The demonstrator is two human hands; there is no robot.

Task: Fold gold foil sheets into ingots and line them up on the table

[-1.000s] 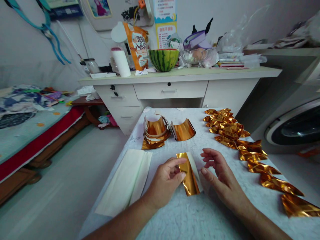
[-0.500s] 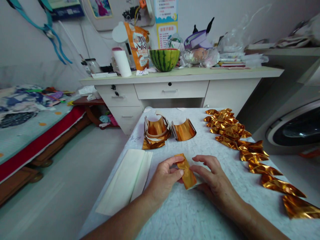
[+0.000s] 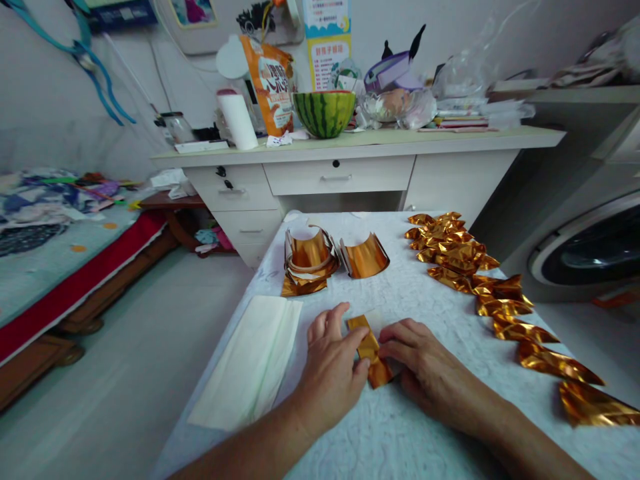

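Note:
A folded strip of gold foil lies on the pale cloth-covered table between my hands, with whitish paper showing at its edges. My left hand rests against its left side, thumb on the foil and the other fingers raised and apart. From the right, my right hand pinches the strip's edge with its fingers close together. Curved stacks of gold foil and a smaller curved piece stand beyond. Twisted gold foil pieces run down the table's right side. Folded whitish paper lies to the left.
Behind the table is a desk holding half a watermelon, an orange bag and plastic bags. A washing machine stands at right, a bed at left.
The foil strip has come down flatter and slightly lower. My left hand has loosened its pinch and spread its fingers; my right hand's fingers have closed in on the strip. The view has shifted slightly.

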